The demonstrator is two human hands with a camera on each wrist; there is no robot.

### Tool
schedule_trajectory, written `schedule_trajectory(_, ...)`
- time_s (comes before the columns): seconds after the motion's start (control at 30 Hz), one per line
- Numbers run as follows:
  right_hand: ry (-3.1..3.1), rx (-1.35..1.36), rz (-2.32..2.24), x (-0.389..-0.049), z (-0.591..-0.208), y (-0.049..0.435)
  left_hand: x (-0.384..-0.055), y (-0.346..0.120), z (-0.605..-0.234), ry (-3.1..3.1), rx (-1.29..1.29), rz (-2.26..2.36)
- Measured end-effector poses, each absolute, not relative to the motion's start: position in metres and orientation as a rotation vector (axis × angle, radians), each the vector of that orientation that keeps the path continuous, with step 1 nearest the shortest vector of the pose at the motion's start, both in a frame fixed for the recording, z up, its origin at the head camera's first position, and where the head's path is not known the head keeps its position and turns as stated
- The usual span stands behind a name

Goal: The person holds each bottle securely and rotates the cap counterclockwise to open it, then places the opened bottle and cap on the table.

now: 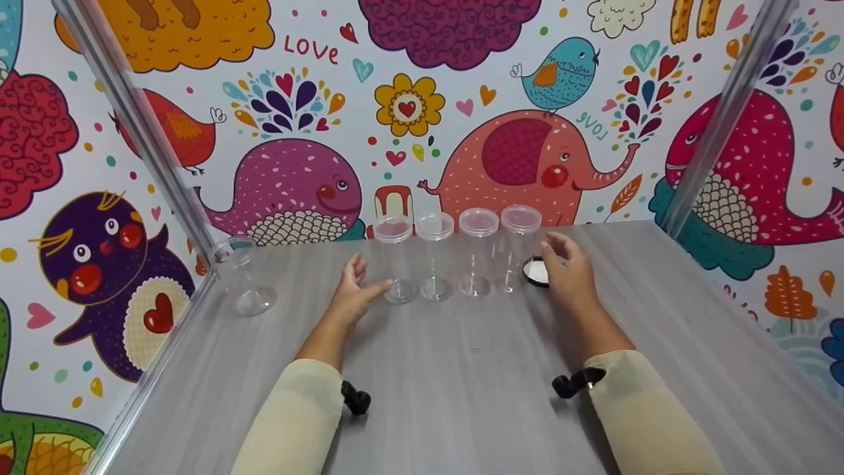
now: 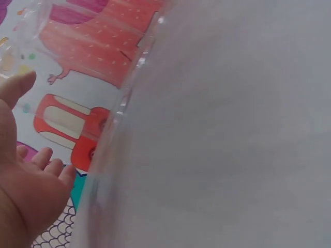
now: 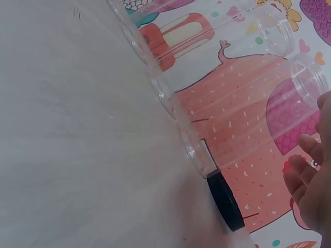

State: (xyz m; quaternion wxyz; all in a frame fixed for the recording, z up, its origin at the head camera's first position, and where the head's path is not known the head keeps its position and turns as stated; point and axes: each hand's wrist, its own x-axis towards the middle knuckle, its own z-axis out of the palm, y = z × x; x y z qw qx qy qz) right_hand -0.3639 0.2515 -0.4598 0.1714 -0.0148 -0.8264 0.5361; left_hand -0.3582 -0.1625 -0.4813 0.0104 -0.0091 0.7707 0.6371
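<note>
Several tall clear plastic jars (image 1: 436,264) stand upright in a row at the back of the table. Beside the leftmost of them is my left hand (image 1: 356,293), fingers raised and thumb pointing at the jar's lower side; whether it touches I cannot tell. My right hand (image 1: 570,267) hovers at the row's right end with loosely bent fingers and nothing held. Partly behind it lies a round black-rimmed lid (image 1: 536,271) with a white face, close to the rightmost jar. In the right wrist view the black lid (image 3: 225,201) appears edge-on, beside a jar base.
Another clear jar (image 1: 256,302) stands apart at the far left, by the metal frame post (image 1: 178,178). Grey table (image 1: 461,402) extends in front of the row. Walls printed with cartoon animals (image 1: 297,191) close off the back and sides.
</note>
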Motion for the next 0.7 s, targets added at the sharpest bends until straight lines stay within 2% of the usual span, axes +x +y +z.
schedule_trajectory(0.7, -2.281, -0.063, 1.578, -0.366, -0.461, 0.253, -0.378, -0.127, -0.489, 2.487, -0.103, 1.731)
